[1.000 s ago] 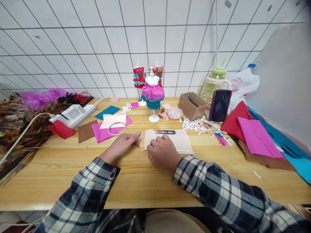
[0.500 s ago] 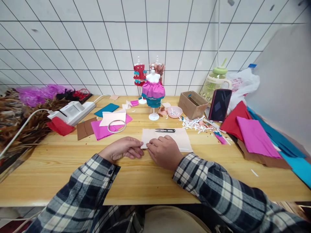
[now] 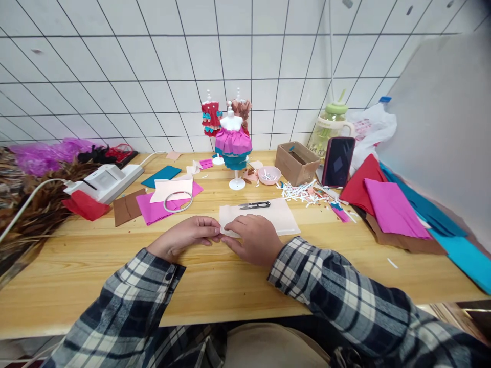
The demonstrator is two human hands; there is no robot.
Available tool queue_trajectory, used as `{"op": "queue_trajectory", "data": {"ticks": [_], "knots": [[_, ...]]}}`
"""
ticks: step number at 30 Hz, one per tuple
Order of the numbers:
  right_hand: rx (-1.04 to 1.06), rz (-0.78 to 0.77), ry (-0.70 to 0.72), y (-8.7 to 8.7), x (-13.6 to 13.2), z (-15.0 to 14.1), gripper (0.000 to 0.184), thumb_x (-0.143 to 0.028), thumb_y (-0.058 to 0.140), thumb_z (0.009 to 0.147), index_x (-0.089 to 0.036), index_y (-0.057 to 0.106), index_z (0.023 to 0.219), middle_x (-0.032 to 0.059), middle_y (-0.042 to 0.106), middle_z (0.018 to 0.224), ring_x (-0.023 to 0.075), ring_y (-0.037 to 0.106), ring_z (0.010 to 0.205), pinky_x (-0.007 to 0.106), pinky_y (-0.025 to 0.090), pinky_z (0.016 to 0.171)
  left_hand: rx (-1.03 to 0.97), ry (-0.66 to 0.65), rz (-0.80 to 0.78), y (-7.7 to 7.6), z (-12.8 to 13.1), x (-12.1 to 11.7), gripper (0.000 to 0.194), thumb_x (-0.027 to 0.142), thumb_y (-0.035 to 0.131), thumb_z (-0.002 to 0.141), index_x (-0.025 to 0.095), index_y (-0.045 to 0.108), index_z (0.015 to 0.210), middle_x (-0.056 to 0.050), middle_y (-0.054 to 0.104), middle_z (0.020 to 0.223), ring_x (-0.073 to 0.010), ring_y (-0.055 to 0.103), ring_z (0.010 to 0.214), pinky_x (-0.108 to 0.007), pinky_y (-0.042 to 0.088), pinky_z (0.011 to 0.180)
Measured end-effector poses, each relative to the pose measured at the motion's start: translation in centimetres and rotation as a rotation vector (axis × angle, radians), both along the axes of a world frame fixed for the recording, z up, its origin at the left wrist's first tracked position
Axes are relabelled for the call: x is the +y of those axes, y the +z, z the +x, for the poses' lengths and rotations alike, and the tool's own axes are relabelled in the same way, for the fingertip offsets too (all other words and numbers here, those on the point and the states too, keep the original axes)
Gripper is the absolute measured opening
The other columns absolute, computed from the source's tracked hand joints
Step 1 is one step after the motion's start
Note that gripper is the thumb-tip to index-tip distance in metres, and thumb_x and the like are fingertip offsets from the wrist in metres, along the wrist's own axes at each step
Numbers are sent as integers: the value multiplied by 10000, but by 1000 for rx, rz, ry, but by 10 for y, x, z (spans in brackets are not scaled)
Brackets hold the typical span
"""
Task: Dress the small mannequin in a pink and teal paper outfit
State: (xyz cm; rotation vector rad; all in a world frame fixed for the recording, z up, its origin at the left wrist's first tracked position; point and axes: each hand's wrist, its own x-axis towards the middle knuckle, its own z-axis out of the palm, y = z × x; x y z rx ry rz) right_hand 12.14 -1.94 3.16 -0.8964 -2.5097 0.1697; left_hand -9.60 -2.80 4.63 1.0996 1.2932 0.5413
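A pale pink sheet of crepe paper [image 3: 284,217] lies on the table in front of me, a narrow fold along its near edge. At its near left corner, my left hand [image 3: 192,235] is closed in a pinch on the paper. My right hand [image 3: 253,239] bends over the left part of the sheet, index finger on top and thumb at the near edge, gripping it close to the left fingertips. Small black thread snips [image 3: 255,205] rest on the sheet's far part. The hands hide the sheet's near left edge.
Left are a metal ring [image 3: 178,201] on folded paper and a white power strip [image 3: 105,184]. Dressed mini mannequins [image 3: 232,145] stand behind. To the right are a pink bowl [image 3: 269,175], paper scraps [image 3: 307,191], a cardboard box [image 3: 297,162], a phone [image 3: 338,162] and coloured paper [image 3: 397,208].
The view has shifted slightly right. My right hand's fingers have stretched out over the sheet, and its thumb has moved down away from the index finger. The left hand keeps its pinch at the corner.
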Motion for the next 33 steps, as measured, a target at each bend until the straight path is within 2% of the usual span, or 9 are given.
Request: {"op": "queue_trajectory", "data": {"ticks": [6,13,16,22,26,30,33], "knots": [[-2,42,56,-3,2,0,292,-387,450,975,-227,692,941,24,688,892,167,545,778,323,325,693,82,-77,26,2,-1,-1,438,601,645,766,178,737,839,-76,724,874,-184,629,833,-257,479,726],[48,99,145,-6,5,-1,200,-251,499,939,-203,692,960,47,688,890,196,503,846,326,362,766,62,-62,18,1,1,0,385,530,759,676,162,739,787,-51,706,796,-149,601,744,-246,469,733],[78,44,142,-6,5,-1,183,-221,506,935,-210,684,977,36,691,886,187,507,845,316,372,788,60,-58,27,2,3,0,322,460,790,651,169,744,782,-45,705,797,-143,590,718,-242,467,711],[124,-91,2,-3,3,0,121,-267,563,922,-220,664,969,10,699,877,180,535,864,289,378,760,67,-23,53,0,7,-1,298,418,792,641,188,742,824,-25,703,789,-133,586,686,-244,464,690],[131,-144,-53,-2,4,-1,145,-323,599,906,-223,703,905,17,692,845,172,562,851,282,385,763,83,-46,158,-3,9,0,294,434,763,674,180,715,813,-11,689,754,-143,589,689,-258,461,703],[168,-270,-86,1,5,-1,166,-330,600,898,-241,737,926,3,716,850,143,611,819,256,401,735,162,-40,265,-2,11,1,319,466,750,682,178,702,813,-29,716,835,-189,626,809,-294,467,808],[227,-372,-121,3,6,-1,156,-323,622,868,-252,751,919,-18,739,868,126,633,779,237,413,695,203,-39,301,-3,14,-1,324,471,744,691,179,697,825,-28,716,822,-191,625,794,-284,469,774]]}}
